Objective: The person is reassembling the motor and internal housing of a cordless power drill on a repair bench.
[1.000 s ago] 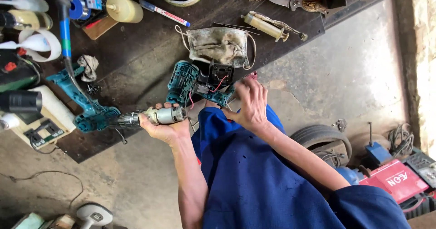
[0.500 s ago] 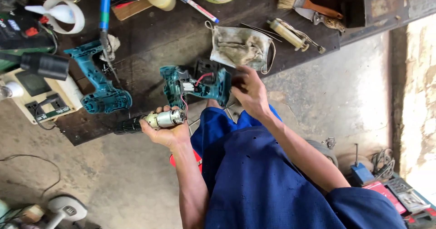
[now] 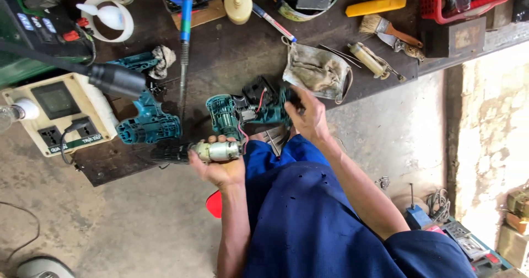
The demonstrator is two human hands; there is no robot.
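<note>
My left hand (image 3: 216,166) grips a small silver motor with a black chuck end (image 3: 198,152) at the near edge of the dark workbench (image 3: 220,57). My right hand (image 3: 308,118) rests on the opened teal drill housing (image 3: 242,112), whose wires and black parts are exposed. The housing lies on the bench just beyond my blue-clad lap. A second teal drill shell half (image 3: 147,125) lies left of the motor.
A cream socket box (image 3: 55,115) with a black plug sits at the left. A dirty cloth mask (image 3: 317,71), a brush (image 3: 388,30), a marker pen (image 3: 274,22), a blue-handled tool (image 3: 185,19) and a red basket (image 3: 468,0) crowd the bench. Concrete floor lies below.
The view has shifted, so the bench items appear lower and more to the right. My left hand still holds the motor; my right hand stays on the teal housing.
</note>
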